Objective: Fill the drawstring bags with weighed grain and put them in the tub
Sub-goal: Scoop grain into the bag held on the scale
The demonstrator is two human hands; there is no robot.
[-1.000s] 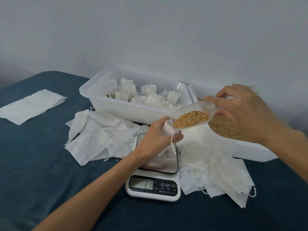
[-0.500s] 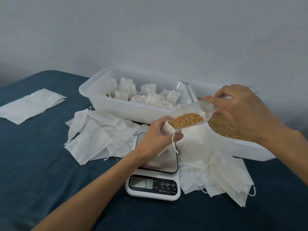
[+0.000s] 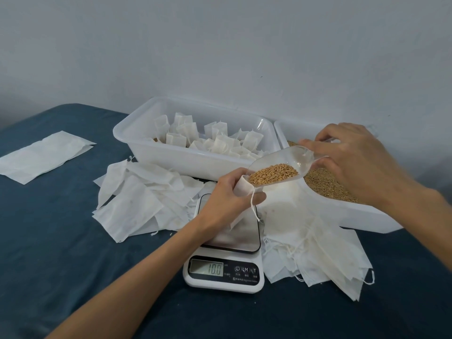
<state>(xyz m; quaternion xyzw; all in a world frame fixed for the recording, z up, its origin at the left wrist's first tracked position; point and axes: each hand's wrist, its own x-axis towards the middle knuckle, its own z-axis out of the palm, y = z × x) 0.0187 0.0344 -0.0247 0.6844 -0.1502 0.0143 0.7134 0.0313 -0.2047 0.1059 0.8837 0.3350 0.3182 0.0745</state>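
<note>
Two hands are working above a kitchen scale (image 3: 223,270) standing on the dark blue tabletop (image 3: 61,253). The left hand (image 3: 228,195) is gripping a small white drawstring bag (image 3: 242,187) by its mouth, fingers and thumb curled round it, the bag's lower end hanging down onto the scale's steel plate and its cord dangling. The right hand (image 3: 354,162) is pinching the handle of a clear plastic scoop (image 3: 281,167), which is tilting down to the left with its lip touching the bag's mouth; grain (image 3: 274,173) is lying in the scoop's lower end. The scale's display is reading 10.0. A white tub (image 3: 156,152) holding filled bags (image 3: 215,143) is sitting at the far side, and just to its right a second tub (image 3: 354,214) is holding loose grain. Flat empty bags are lying in a heap left of the scale (image 3: 137,199) and another to its right (image 3: 318,253). A separate white sheet (image 3: 44,155) is lying well apart at far left.
</note>
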